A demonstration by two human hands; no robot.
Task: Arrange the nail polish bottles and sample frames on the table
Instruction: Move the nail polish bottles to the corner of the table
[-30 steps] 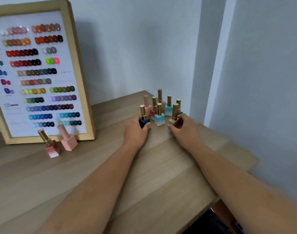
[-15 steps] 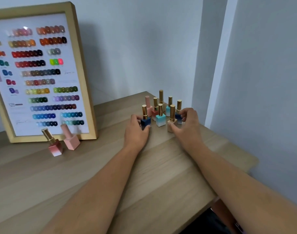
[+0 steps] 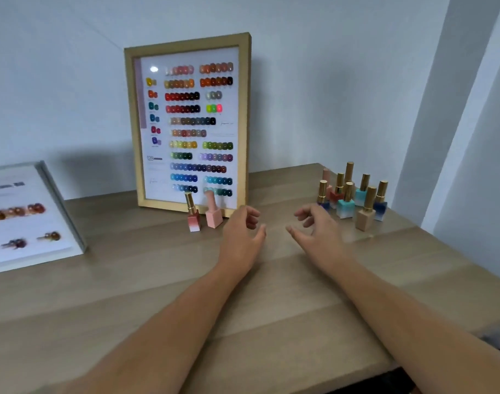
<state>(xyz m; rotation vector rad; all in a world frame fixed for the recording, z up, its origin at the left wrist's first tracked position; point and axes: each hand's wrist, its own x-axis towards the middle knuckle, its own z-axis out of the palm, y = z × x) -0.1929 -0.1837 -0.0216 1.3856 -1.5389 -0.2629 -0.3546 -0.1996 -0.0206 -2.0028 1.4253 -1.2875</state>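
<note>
Hands over mid-table, both empty. Left hand (image 3: 241, 237) hovers above the wood table (image 3: 158, 308), fingers loosely curled, thumb apart, gripping nothing. Right hand (image 3: 317, 233) beside it, palm turned inward, fingers relaxed and half bent, also holding nothing; a clear gap between the two hands. Wood frame (image 3: 186, 123) stands upright at the back of the table, leaning on the grey wall (image 3: 314, 81), showing rows of coloured nail samples on a white card. Two bottles stand just in front of its lower edge: red bottle (image 3: 192, 214) with gold cap, tilted slightly left, and pink bottle (image 3: 213, 211) with pink cap just right of it; left hand is near the pink bottle, not touching. White frame (image 3: 30, 214) lies at the left edge of the table, tilted, partly cut off by the view, samples on it blurred. Bottle cluster (image 3: 354, 194) stands at the right rear of the table, close packed, all upright, mostly gold caps. In it: beige bottle (image 3: 366, 213) nearest the front, teal bottle (image 3: 346, 204) left of it, blue bottle (image 3: 381, 204) at the right end. Right hand's fingertips are near the cluster's left side; contact not seen. Exact bottle count in the cluster uncertain, rear ones overlapped.
</note>
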